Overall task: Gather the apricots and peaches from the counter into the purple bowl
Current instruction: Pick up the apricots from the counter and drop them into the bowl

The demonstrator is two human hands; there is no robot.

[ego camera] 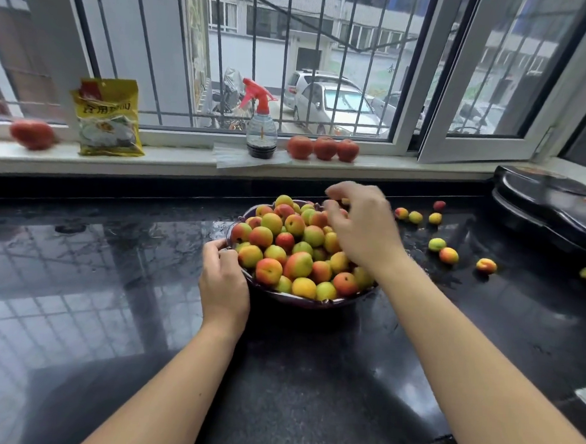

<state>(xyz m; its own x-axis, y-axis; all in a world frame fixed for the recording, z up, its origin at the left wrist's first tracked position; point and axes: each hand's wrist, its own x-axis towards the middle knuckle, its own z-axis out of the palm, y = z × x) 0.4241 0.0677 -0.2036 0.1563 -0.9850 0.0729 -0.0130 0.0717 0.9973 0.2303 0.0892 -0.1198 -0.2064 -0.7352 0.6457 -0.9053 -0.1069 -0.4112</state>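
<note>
The purple bowl (300,300) stands mid-counter, heaped with several orange, red and green apricots (298,264). My left hand (224,279) grips the bowl's near-left rim. My right hand (360,226) hovers over the back right of the pile with its fingers loosely curled; motion blur hides whether it holds a fruit. Several loose apricots (448,255) lie on the black counter (109,279) to the right of the bowl. Three red peaches (324,148) sit in a row on the windowsill, and one more peach (32,133) lies at its far left.
A yellow packet (107,118) and a spray bottle with a red trigger (261,130) stand on the white sill (185,163). A black electric griddle (553,207) occupies the counter's far right. Barred windows run behind.
</note>
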